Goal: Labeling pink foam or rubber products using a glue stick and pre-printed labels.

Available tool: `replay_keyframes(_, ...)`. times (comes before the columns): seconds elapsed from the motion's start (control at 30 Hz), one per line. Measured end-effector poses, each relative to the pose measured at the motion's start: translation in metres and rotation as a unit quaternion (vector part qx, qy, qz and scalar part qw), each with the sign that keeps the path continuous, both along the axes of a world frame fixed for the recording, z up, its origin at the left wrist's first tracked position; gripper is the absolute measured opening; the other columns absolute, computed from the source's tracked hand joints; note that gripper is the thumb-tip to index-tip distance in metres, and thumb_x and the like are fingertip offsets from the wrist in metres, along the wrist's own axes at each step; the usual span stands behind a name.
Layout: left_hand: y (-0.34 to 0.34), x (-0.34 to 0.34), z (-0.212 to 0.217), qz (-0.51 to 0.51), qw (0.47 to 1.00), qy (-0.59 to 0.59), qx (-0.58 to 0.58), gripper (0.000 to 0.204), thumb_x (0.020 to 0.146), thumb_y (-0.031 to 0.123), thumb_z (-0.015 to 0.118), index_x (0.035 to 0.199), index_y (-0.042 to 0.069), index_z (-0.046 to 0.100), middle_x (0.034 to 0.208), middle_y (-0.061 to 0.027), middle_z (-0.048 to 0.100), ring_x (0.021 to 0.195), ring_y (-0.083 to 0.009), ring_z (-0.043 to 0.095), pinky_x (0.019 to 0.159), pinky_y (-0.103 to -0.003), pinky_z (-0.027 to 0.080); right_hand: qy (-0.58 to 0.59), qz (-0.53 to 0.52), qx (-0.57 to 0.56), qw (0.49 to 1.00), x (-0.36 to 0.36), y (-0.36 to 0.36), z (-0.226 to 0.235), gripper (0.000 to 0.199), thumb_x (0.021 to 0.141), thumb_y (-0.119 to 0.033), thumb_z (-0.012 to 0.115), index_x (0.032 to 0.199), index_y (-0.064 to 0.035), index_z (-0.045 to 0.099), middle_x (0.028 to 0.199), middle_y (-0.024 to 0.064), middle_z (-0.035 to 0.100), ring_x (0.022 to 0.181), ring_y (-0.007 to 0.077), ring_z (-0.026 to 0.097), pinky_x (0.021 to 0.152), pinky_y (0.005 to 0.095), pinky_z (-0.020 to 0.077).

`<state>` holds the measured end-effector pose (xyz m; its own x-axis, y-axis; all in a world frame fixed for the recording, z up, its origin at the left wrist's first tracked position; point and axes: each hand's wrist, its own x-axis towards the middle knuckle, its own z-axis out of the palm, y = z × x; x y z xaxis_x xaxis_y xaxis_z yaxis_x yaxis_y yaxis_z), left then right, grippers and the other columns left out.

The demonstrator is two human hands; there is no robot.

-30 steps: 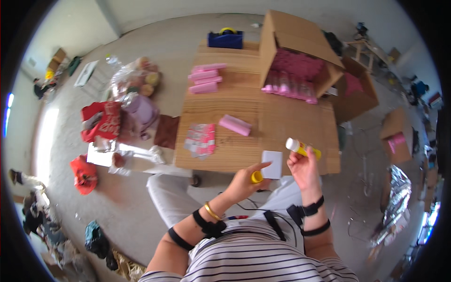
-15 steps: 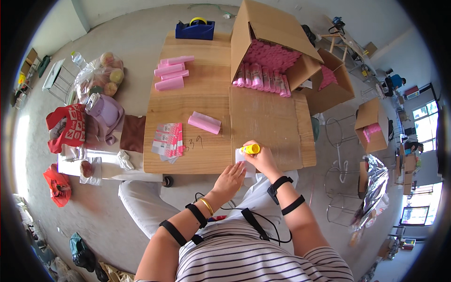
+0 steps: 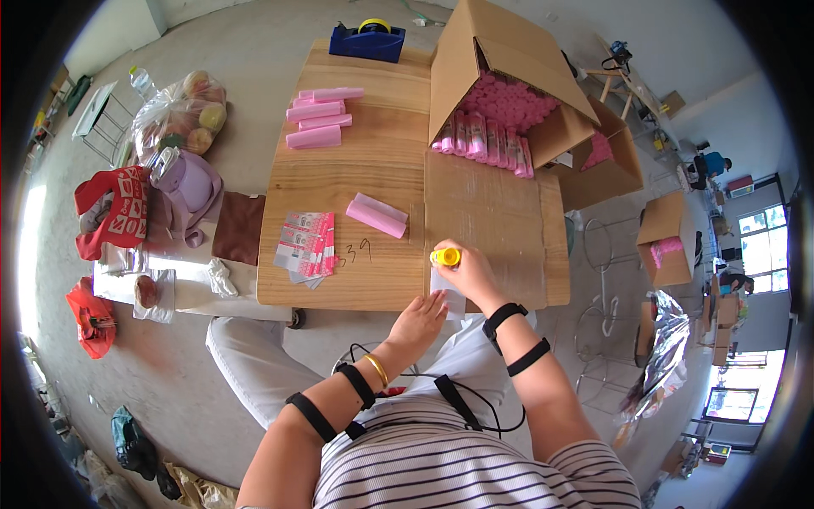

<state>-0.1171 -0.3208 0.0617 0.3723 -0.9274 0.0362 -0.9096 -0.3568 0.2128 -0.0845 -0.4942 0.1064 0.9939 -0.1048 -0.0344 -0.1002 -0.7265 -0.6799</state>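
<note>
My right hand [image 3: 471, 278] grips a yellow glue stick [image 3: 445, 256] at the table's near edge. Under it lies a pale paper slip [image 3: 453, 303], partly covered by my hands and overhanging the edge. My left hand [image 3: 420, 321] rests flat on the slip's left side, fingers stretched out. Whether the glue stick touches the paper is hard to see. Farther left, a single pink roll [image 3: 376, 215] lies on the wooden table [image 3: 356, 182]. Beside it is a fanned stack of pink-and-white printed labels [image 3: 307, 246].
Several pink rolls [image 3: 320, 136] lie at the far left of the table. A blue tape dispenser [image 3: 366, 42] stands behind them. An open cardboard box [image 3: 517, 42] full of pink rolls sits at the far right, its flap [image 3: 483, 199] spread over the tabletop.
My right hand has shifted the glue stick slightly left and up, toward the slip's far end. My left hand stays on the paper. The whole view has tilted a little.
</note>
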Motion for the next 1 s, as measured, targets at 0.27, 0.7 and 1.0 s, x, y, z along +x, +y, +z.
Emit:
replay_keyframes(0.27, -0.002, -0.001, 0.000, 0.002, 1.000, -0.001, 0.021, 0.046, 0.087, 0.017, 0.048, 0.131, 0.003, 0.048, 0.146, -0.0151, 0.035, 0.134, -0.0227, 0.035, 0.104, -0.035, 0.031, 0.018, 0.033, -0.031, 0.999, -0.010, -0.002, 0.001, 0.022, 0.076, -0.020, 0.068, 0.094, -0.0088, 0.062, 0.077, 0.0146, 0.065, 0.072, 0.0335, 0.064, 0.062, 0.0389, 0.0507)
replay_keyframes(0.7, 0.000, -0.001, 0.001, -0.001, 1.000, -0.009, 0.020, 0.050, 0.084, 0.018, 0.052, 0.131, 0.003, 0.047, 0.145, -0.0164, 0.035, 0.134, -0.0236, 0.035, 0.104, -0.035, 0.030, 0.055, -0.106, -0.022, 0.993, -0.034, -0.020, 0.000, 0.025, 0.074, -0.022, 0.070, 0.095, -0.0103, 0.063, 0.081, 0.0133, 0.066, 0.075, 0.0337, 0.064, 0.065, 0.0389, 0.0511)
replay_keyframes(1.0, 0.000, -0.001, 0.001, 0.006, 0.999, -0.002, 0.033, 0.051, 0.084, 0.017, 0.052, 0.133, 0.004, 0.044, 0.145, -0.0149, 0.034, 0.134, -0.0226, 0.034, 0.104, -0.035, 0.030, 0.033, -0.106, 0.002, 0.994, -0.037, -0.020, -0.009, 0.020, 0.075, -0.020, 0.070, 0.093, -0.0108, 0.064, 0.076, 0.0131, 0.066, 0.070, 0.0318, 0.065, 0.061, 0.0372, 0.0511)
